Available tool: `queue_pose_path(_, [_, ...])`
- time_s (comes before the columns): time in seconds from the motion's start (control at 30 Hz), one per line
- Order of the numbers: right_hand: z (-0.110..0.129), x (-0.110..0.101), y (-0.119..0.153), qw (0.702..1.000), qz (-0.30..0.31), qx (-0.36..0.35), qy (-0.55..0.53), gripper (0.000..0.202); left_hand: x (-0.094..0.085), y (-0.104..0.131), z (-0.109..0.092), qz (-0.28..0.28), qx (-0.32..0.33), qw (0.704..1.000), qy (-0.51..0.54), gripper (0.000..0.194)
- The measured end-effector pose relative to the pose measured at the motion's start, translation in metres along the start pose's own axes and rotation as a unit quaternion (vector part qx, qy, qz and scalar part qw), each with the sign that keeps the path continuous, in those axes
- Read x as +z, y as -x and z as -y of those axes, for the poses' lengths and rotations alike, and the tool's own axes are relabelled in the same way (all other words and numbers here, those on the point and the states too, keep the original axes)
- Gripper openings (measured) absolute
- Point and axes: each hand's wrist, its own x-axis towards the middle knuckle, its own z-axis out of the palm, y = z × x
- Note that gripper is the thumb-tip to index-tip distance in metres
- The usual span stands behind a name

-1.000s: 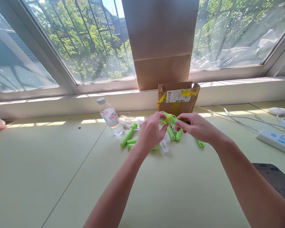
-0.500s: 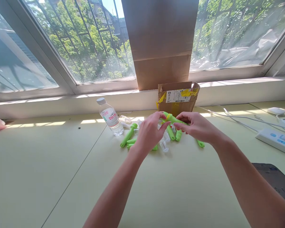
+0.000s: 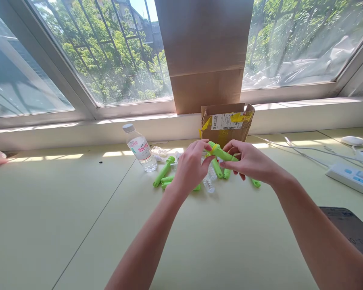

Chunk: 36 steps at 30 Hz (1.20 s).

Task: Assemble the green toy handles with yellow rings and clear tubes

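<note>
Frame centre: left hand pinches green tube near ribbed end, right hand grips other end, seemingly for steadiness

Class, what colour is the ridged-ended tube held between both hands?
Lime green; the ridged-ended tube shows best in the head view.

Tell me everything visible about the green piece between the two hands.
The green piece is slim and rod-like, apparently plastic, with a ribbed end, a yellowish collar beside it and a smooth shaft. It slants over the table, ribbed end toward the left hand, which grips it near the collar; the right hand holds the shaft.
</note>
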Motion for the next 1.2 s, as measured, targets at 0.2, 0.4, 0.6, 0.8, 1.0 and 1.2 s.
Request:
queue_pose_path(0.2, [-0.0001,-0.0006,-0.0026,0.999,-0.008,-0.031,0.036,0.029,-0.0010,-0.0006,-0.0017,-0.017,0.006,1.000,-0.005,0.009])
queue_pose_path(0.4, [0.0017,0.0005,-0.0039,0.998,0.002,-0.028,0.057,0.034,-0.0004,-0.0005,-0.0006,-0.013,0.012,1.000,-0.003,0.021])
queue_pose_path(0.6, [0.0045,-0.0012,-0.0009,0.999,0.020,-0.007,0.033,0.038,-0.0020,-0.0006,0.0005,-0.007,0.012,1.000,-0.009,0.013])
queue_pose_path(0.8, [0.0026,-0.0012,0.0000,0.999,0.018,0.006,0.031,0.031,-0.0013,-0.0008,-0.0004,-0.005,0.017,1.000,-0.014,0.013])
queue_pose_path(1.0, [0.0019,-0.0009,0.0001,1.000,0.006,0.001,0.021,0.023,-0.0015,-0.0007,-0.0002,-0.029,0.012,0.999,-0.022,0.022])
queue_pose_path(1.2, [0.0012,-0.0033,-0.0013,0.999,0.000,-0.006,0.046,0.027,-0.0055,-0.0024,0.0030,-0.049,-0.017,0.998,-0.028,0.027])
